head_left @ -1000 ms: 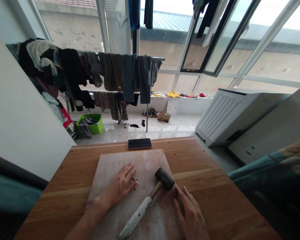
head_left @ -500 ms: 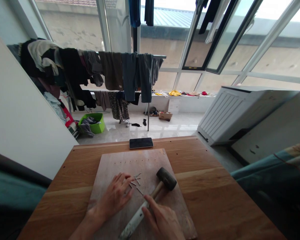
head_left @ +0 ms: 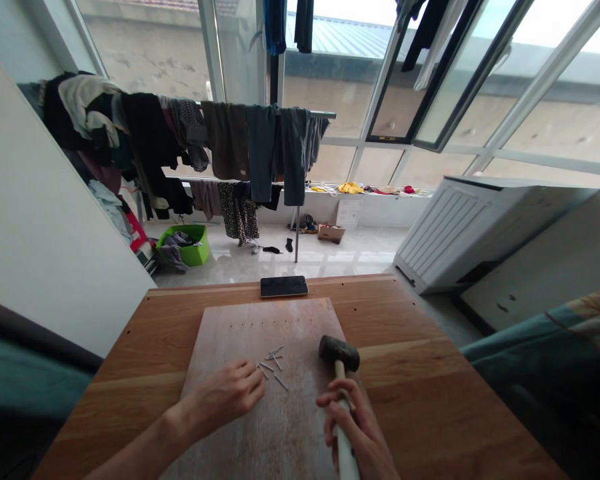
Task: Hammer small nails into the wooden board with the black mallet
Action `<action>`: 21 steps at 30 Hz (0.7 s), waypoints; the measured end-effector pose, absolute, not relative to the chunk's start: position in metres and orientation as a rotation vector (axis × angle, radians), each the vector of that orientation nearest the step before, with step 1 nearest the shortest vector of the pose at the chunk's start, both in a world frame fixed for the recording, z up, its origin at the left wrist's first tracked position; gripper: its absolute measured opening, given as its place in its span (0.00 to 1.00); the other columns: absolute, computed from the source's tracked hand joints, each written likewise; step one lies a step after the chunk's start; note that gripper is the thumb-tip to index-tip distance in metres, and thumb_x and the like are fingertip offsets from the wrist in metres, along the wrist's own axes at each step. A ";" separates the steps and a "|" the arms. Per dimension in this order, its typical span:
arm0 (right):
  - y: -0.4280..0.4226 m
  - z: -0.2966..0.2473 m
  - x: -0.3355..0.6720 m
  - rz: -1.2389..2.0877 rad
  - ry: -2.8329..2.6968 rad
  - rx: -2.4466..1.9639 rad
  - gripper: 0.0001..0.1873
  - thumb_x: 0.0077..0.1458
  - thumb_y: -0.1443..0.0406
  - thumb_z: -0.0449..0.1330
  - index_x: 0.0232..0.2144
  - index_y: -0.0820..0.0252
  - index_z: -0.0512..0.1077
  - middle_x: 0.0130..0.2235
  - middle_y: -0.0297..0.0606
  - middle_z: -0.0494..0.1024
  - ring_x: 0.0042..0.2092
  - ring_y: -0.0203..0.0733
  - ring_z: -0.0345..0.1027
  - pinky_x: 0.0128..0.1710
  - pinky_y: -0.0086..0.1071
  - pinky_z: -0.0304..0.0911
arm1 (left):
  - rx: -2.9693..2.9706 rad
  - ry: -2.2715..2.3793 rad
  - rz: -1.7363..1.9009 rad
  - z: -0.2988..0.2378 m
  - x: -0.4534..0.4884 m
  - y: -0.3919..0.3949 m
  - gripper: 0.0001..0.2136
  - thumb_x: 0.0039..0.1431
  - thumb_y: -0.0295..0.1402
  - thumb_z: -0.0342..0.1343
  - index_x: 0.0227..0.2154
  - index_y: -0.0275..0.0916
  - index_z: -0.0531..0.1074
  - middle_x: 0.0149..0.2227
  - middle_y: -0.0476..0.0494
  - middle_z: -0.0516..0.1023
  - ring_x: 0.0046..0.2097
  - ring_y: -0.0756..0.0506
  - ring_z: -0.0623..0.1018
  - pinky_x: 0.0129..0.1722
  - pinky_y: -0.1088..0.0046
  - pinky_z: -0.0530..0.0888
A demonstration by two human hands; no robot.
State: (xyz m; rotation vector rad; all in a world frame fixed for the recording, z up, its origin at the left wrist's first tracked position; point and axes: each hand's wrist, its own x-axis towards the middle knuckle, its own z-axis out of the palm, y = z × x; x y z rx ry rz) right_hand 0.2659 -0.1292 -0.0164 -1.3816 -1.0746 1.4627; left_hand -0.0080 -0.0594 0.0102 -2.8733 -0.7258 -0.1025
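My right hand (head_left: pixel 354 423) is wrapped loosely round the pale handle of a rubber mallet (head_left: pixel 339 353). The mallet's black head lies at the right edge of a thin wooden board (head_left: pixel 295 427). Several silver nails (head_left: pixel 281 382) are scattered in the middle of the board. Just left of them, my left hand (head_left: pixel 240 387) rests low with its fingers curled inward. Whatever those fingers hold, if anything, is hidden. A row of small dark marks (head_left: pixel 275 322) runs across the board's far part.
The board lies on a brown wooden table (head_left: pixel 420 387). A phone (head_left: pixel 284 287) sits by the table's far edge. Beyond are a clothes rack (head_left: pixel 296 233) hung with laundry, a green basket (head_left: pixel 197 253) and a white ribbed cabinet (head_left: pixel 445 227). A teal cloth (head_left: pixel 525 340) hangs at right.
My right hand has moved from the nails to the mallet's handle, and the handle has swung to the right. My left hand has drawn its fingers in and shifted slightly back from the nails.
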 end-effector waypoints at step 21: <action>-0.119 -0.045 0.284 0.849 -1.338 -1.698 0.37 0.56 0.56 0.58 0.65 0.63 0.61 0.64 0.48 0.66 0.64 0.52 0.61 0.62 0.41 0.60 | -3.127 -1.808 -1.778 -0.013 0.089 0.052 0.04 0.55 0.31 0.57 0.32 0.36 0.73 0.33 0.46 0.78 0.35 0.48 0.78 0.38 0.73 0.74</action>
